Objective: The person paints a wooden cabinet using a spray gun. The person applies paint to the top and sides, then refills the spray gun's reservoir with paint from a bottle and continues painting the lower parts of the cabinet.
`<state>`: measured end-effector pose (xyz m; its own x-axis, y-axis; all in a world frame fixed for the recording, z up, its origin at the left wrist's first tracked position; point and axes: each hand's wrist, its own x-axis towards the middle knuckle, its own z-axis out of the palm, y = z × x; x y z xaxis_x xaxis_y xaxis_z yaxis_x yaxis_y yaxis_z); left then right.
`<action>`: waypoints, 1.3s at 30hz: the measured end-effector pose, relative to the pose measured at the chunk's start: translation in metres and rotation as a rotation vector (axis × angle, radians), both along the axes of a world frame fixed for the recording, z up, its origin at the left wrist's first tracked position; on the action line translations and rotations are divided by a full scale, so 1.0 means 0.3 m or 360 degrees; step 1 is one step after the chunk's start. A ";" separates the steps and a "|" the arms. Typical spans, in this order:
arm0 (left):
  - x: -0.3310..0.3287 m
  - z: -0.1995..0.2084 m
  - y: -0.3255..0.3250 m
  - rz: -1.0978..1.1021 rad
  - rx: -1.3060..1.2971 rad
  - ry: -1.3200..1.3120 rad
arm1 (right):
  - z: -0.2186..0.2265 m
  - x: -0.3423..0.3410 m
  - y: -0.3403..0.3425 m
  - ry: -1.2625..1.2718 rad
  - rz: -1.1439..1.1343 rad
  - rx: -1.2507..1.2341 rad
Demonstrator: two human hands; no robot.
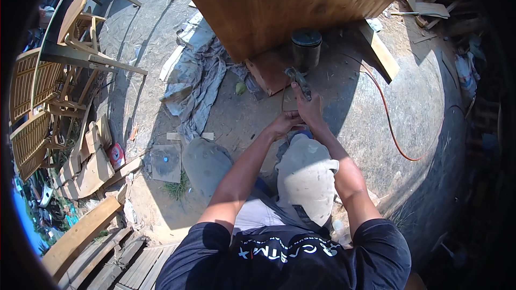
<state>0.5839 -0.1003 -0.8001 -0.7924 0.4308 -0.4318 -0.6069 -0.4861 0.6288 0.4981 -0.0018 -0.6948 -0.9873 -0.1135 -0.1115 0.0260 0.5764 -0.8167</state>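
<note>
In front of my knees, my right hand [309, 108] is wrapped around a metal spray gun [299, 82] that points up and away from me. Just below it, my left hand [286, 123] has its fingers curled together near the gun's lower end; what they pinch is hidden. A large brown wooden panel [290, 5] rises beyond the gun. Between the gun and the panel stands a dark cylindrical container [306, 56] with a greenish top. To its left, a reddish-brown board [267, 73] lies low by the panel's bottom edge.
An orange hose [388, 121] curves over the ground at right. Crumpled grey sheeting [196, 83] lies left of the panel, with a plank [380, 53] to the right. Wooden chairs [40, 80] and scrap wood [88, 177] crowd the left; more scrap [430, 8] lies far right.
</note>
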 end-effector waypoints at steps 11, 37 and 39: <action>-0.121 0.219 -0.057 0.0221 -0.0331 0.0367 | 0.225 -0.099 -0.065 0.0326 0.0033 -0.0352; 0.403 0.543 -0.742 0.0309 -0.2584 0.0040 | 0.352 -0.128 -0.090 0.0176 0.0175 -0.0144; 0.395 0.512 -0.754 0.0304 -0.2586 0.0101 | 0.484 -0.145 -0.093 0.0279 0.0197 -0.0229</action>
<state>0.7023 -0.3263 -0.6466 -0.8108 -0.5175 -0.2735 -0.5740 0.6114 0.5447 0.4548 -0.0298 -0.5496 -0.9676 -0.2371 0.0862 -0.1869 0.4438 -0.8764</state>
